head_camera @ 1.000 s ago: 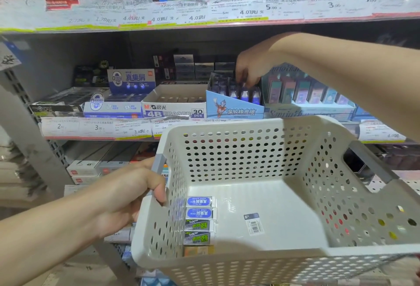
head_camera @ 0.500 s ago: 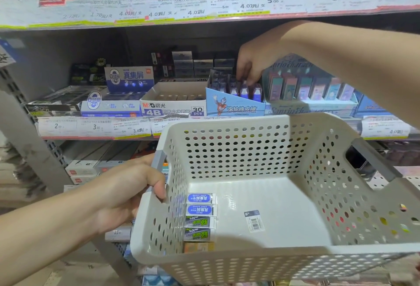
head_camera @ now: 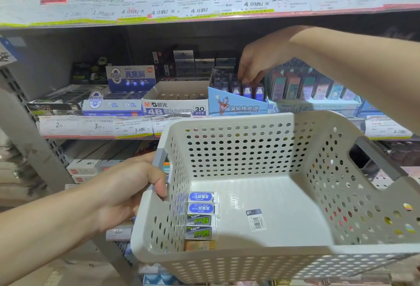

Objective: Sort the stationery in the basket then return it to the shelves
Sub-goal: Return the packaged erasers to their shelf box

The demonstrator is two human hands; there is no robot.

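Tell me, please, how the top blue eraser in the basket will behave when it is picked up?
The blue eraser looks small and blocky, so probably light and stiff. Its glossy wrap may be a little slippery. It lies flat in a row against the basket wall, so it should not roll.

Left hand [head_camera: 127,185] curled in a grip, thumb uppermost, forearm extended; right hand [head_camera: 256,63] reaching forward, fingertips [head_camera: 246,80] pointed downward, pinched.

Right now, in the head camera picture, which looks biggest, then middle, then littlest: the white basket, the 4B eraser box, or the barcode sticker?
1. white basket, though it is nearest
2. 4B eraser box
3. barcode sticker
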